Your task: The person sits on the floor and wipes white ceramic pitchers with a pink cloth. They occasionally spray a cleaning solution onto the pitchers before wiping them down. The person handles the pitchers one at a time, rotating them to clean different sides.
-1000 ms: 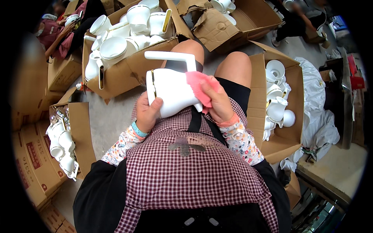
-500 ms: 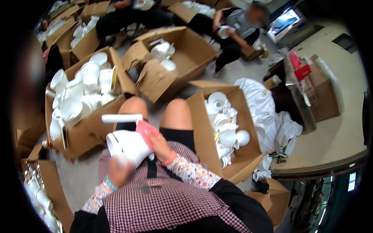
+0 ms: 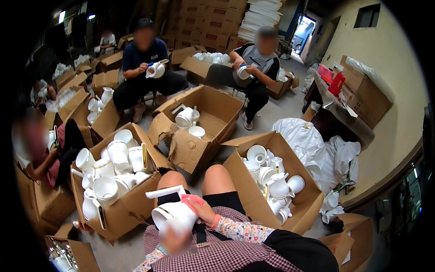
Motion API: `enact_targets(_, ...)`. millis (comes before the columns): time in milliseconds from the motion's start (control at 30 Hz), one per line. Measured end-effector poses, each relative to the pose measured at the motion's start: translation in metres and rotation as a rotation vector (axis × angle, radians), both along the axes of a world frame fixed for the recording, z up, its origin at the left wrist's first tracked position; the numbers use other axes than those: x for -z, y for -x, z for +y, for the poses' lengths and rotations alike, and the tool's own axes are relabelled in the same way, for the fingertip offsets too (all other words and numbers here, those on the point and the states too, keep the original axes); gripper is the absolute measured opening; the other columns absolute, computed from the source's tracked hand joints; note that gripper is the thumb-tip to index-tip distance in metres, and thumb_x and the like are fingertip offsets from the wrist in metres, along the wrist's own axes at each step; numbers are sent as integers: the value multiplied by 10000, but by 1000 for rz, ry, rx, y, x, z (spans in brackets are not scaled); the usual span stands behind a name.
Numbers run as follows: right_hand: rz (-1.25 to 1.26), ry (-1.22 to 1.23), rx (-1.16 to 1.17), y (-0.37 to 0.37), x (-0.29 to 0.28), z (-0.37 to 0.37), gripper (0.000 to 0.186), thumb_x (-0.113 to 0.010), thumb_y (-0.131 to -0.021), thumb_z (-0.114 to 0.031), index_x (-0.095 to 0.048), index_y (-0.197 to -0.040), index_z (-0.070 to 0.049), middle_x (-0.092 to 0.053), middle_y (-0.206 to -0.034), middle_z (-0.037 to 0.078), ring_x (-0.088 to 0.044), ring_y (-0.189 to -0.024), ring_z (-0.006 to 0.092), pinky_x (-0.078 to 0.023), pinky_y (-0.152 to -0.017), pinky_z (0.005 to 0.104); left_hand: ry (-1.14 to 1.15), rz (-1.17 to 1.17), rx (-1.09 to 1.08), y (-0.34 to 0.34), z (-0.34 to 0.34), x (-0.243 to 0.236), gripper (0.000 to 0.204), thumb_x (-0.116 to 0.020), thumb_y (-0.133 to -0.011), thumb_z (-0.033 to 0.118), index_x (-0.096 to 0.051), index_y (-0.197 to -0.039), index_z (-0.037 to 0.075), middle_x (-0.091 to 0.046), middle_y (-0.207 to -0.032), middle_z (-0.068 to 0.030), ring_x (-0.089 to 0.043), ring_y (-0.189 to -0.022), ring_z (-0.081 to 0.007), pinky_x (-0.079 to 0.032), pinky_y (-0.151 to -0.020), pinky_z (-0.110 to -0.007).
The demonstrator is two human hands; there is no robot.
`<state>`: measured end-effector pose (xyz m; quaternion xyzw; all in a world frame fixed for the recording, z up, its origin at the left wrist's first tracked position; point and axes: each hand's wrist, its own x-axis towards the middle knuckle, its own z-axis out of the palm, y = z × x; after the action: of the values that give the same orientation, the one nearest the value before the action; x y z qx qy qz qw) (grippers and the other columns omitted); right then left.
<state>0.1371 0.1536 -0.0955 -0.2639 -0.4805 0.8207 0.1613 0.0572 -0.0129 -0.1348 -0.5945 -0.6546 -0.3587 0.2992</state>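
Observation:
A white jug [image 3: 177,212] with a thin gold line near its rim and a long straight white handle [image 3: 166,191] lies tilted over my lap. My left hand [image 3: 174,239], blurred in the picture, grips the jug's body from the near side. On the jug's right side, close to where the handle joins, my right hand [image 3: 205,212] presses a pink cloth [image 3: 192,199] against the surface, fingers closed around it. Part of the jug is hidden behind both hands.
Cardboard boxes of white jugs stand at left [image 3: 120,224] and right [image 3: 301,216] of my knees; a third box [image 3: 217,106] is ahead. White sacks [image 3: 299,136] lie at right. Two co-workers [image 3: 147,56] [image 3: 258,59] sit opposite holding white jugs; another person [image 3: 38,145] sits at left.
My view has tilted up, so the scene sits lower and more of the co-workers shows. Both hands still hold the jug and cloth in much the same pose.

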Motion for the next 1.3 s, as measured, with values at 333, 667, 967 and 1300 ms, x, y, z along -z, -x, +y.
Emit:
enact_targets(333,156,72,8,-6,16,5,393,-522,-992,-295,-534,-1296,-47,-641,-1105,29,-592,-1010,84,-479,-879,234,39,-117,164,3,5,-1,478,-685,-769,244,-534,-1171,33,-593,-1115,-187,-582,-949,-336,-457,-780,-439)
enact_targets(667,300,80,-328,-18,8,17,722,-677,-892,-197,-239,-1445,-45,-505,-1277,85,-548,-1111,139,-476,-929,270,121,-417,332,6,-4,1,575,-682,-800,271,-470,-1258,-6,-562,-1198,-167,-557,-1058,-305,-429,-901,-415)
enact_targets(967,251,-124,-165,19,30,19,583,-569,-963,-270,-303,-1429,-41,-538,-1261,54,-538,-1097,111,-425,-952,235,289,-1262,574,8,-7,-15,645,-678,-810,252,-420,-1322,-43,-531,-1269,-165,-530,-1145,-290,-398,-996,-398)
enact_targets(1300,162,-54,-295,0,2,20,579,-601,-942,-252,-352,-1417,-34,-526,-1299,75,-514,-1161,137,-408,-994,272,324,-1232,604,14,-9,-16,672,-706,-769,268,-441,-1294,-56,-564,-1204,-184,-548,-1119,-302,-417,-965,-399)
